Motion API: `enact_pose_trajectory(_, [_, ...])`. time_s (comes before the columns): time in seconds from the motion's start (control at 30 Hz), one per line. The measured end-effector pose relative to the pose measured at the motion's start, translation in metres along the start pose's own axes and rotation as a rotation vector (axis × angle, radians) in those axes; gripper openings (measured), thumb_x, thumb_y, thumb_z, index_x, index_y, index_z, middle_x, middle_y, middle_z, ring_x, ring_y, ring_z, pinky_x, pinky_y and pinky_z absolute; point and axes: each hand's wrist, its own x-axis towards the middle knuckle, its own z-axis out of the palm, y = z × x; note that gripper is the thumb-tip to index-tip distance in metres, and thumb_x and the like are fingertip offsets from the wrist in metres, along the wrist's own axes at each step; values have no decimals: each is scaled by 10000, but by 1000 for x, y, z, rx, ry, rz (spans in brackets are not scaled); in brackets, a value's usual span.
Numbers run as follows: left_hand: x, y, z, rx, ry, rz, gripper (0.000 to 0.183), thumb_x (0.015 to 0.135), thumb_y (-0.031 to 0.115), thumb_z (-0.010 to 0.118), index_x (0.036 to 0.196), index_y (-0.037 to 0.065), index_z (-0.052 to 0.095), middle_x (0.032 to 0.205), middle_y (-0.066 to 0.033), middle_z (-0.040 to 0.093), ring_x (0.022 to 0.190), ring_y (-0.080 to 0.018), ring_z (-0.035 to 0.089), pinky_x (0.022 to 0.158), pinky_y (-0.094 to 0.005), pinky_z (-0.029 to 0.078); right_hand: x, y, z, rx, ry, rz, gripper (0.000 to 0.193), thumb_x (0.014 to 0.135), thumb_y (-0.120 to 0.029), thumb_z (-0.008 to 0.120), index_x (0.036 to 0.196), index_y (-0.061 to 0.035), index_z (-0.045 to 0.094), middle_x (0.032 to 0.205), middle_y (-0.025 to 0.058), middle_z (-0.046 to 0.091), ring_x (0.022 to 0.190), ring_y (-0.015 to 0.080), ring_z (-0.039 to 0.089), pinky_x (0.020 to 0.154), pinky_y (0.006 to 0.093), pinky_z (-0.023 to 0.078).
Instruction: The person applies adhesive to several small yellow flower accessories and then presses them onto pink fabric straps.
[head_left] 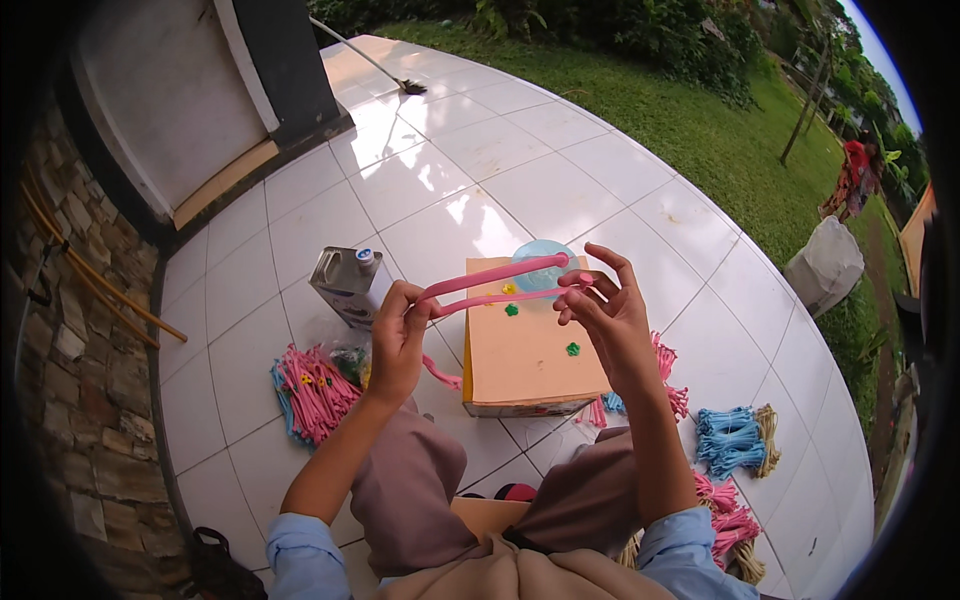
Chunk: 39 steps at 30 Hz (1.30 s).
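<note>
Two lengths of a soft pink strap [490, 275] stretch between my hands above a cardboard-topped box. My left hand [402, 335] is closed around the strap, and a further piece of it hangs down below. At the strap's right ends is my right hand [612, 310], its thumb and fingers bent around the lower end. The upper end, slightly knobbed, lies just by the fingertips. On the box top [530, 365] rest a green flower-shaped piece [573, 349], another green one [512, 310] and small yellow pieces [509, 288]. Behind them sits a round pale-blue dish [530, 255].
A metal can [345, 290] with a blue cap stands left of the box. Pink bundles [315, 390] lie at left; blue bundles [735, 440] and more pink ones [730, 520] lie at right. A broom [408, 86] leans far back. A person [855, 180] is on the grass.
</note>
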Motion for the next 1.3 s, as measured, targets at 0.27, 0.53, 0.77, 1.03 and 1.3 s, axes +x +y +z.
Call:
enact_pose_trajectory(0.27, [-1, -1, -1, 45, -22, -81, 276, 954, 246, 407, 841, 18, 514, 713, -24, 494, 650, -82, 492, 594, -206, 401, 4, 8, 12, -169, 89, -394, 569, 758, 109, 558, 1240, -25, 286, 809, 45, 520, 787, 106, 536, 751, 246, 447])
enact_pose_trajectory(0.53, [7, 14, 5, -570, -83, -546, 304, 945, 307, 405, 1002, 26, 505, 716, 26, 431, 571, -36, 361, 493, -185, 283, 9, 17, 13, -196, 198, -517, 582, 740, 151, 499, 1240, -38, 269, 818, 50, 517, 783, 94, 479, 774, 230, 392])
enact_pose_trajectory(0.77, [0, 4, 13, -367, -173, -398, 156, 895, 202, 520, 940, 58, 475, 773, 9, 462, 585, -27, 377, 495, -186, 301, 17, 20, 13, -148, 259, -642, 620, 738, 149, 540, 1248, -50, 248, 923, 74, 500, 818, 102, 466, 797, 243, 389])
enact_pose_trajectory(1.03, [4, 10, 7, -465, -88, -460, 199, 909, 238, 508, 978, 53, 492, 879, -37, 560, 610, -44, 451, 523, -174, 373, 21, 21, 13, -126, 258, -605, 593, 761, 129, 531, 1249, -49, 245, 927, 73, 499, 846, 106, 478, 779, 245, 406])
enact_pose_trajectory(1.3, [1, 13, -3, -538, -50, -618, 224, 924, 267, 471, 939, 68, 574, 803, -9, 590, 618, -31, 488, 546, -158, 382, 27, 35, 13, 1, 220, -350, 573, 743, 112, 528, 1236, -42, 280, 942, 52, 495, 864, 107, 479, 793, 253, 398])
